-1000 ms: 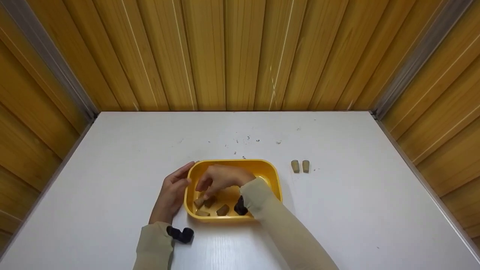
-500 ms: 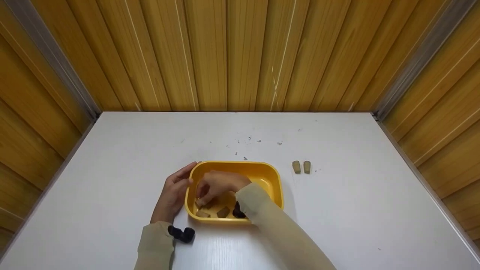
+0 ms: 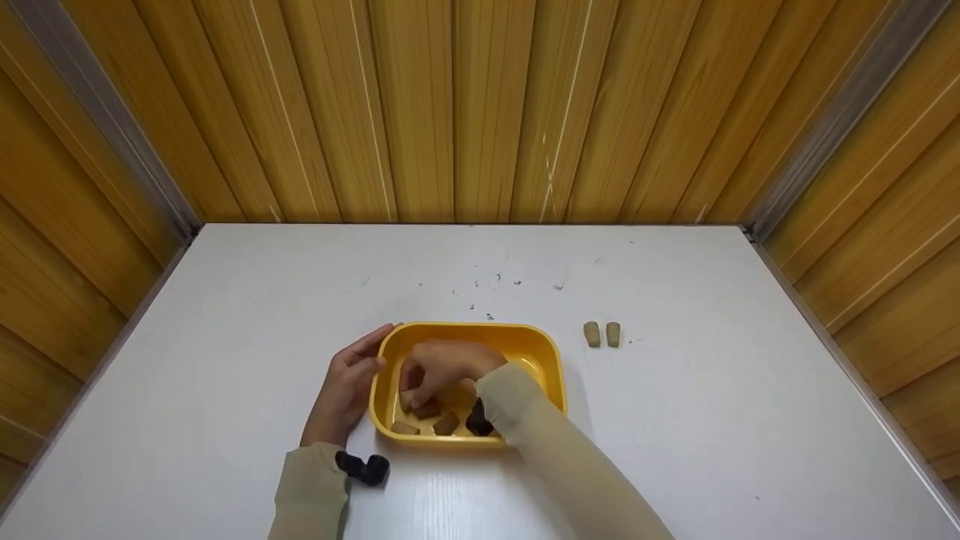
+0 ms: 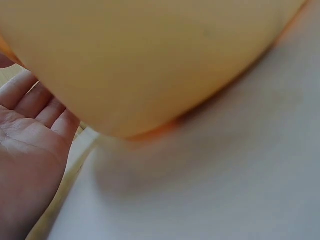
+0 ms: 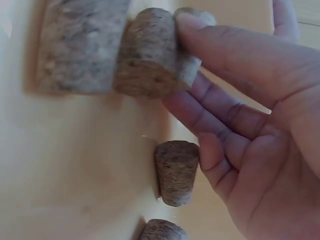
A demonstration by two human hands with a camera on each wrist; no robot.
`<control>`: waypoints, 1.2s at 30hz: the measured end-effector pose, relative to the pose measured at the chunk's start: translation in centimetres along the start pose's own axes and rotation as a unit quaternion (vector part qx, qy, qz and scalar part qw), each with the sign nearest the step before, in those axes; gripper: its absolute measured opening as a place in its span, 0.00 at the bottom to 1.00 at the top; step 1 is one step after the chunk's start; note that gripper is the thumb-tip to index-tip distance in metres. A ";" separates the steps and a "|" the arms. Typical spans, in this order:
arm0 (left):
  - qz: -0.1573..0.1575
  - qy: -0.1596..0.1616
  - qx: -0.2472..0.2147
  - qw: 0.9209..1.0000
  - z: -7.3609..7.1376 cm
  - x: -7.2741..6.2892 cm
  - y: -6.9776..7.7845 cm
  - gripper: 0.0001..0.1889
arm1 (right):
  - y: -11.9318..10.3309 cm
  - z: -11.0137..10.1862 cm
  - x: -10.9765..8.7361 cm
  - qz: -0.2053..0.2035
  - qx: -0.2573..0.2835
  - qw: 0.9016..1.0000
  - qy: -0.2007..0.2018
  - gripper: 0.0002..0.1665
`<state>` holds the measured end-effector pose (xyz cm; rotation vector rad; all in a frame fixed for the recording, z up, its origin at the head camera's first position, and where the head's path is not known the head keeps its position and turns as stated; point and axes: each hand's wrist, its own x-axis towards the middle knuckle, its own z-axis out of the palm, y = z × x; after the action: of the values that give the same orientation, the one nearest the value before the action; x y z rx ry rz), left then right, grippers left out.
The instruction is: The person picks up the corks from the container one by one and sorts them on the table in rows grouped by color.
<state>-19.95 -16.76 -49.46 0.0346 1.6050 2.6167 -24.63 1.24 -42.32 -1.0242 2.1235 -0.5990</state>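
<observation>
A yellow plastic tray (image 3: 465,325) stands on the white table. My left hand (image 3: 337,401) rests against its left end, palm facing the wall and fingers fairly straight in the left wrist view. Inside the tray, my right hand (image 3: 448,360) pinches a tapered cork stopper (image 5: 187,72) between thumb and fingers near the left end. Right beside the held one is another cork (image 5: 147,55), with a larger-looking cork (image 5: 80,47) past it. More corks lie on the tray floor, including a pale cork (image 3: 406,427) and a darker cork (image 3: 445,424) near the front wall.
Two corks (image 3: 592,334) (image 3: 613,334) lie side by side on the table, right of the tray. Dark crumbs (image 3: 517,283) are scattered behind it. Wood-patterned panels (image 3: 480,112) enclose the back and sides. A black wrist camera (image 3: 364,469) sits on the left cuff.
My right hand reached down at the tray's left end, took hold of a pale cork there, and has shifted slightly right with it. The left hand stays at the tray's end.
</observation>
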 end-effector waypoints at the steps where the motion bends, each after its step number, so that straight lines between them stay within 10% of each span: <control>1: 0.000 -0.001 0.003 1.000 0.0 0.0 0.0 0.29 | 0.1 -0.1 -0.1 -0.002 0.008 1.000 0.001 0.05; 36: -0.022 0.012 0.002 1.000 -0.3 0.2 0.2 0.30 | 2.7 -5.1 -7.0 -0.060 0.067 0.988 0.126 0.18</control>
<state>-20.13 -17.08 -49.39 -0.0317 1.5992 2.5899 -26.64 9.02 -38.09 -1.0517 2.2118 -0.9615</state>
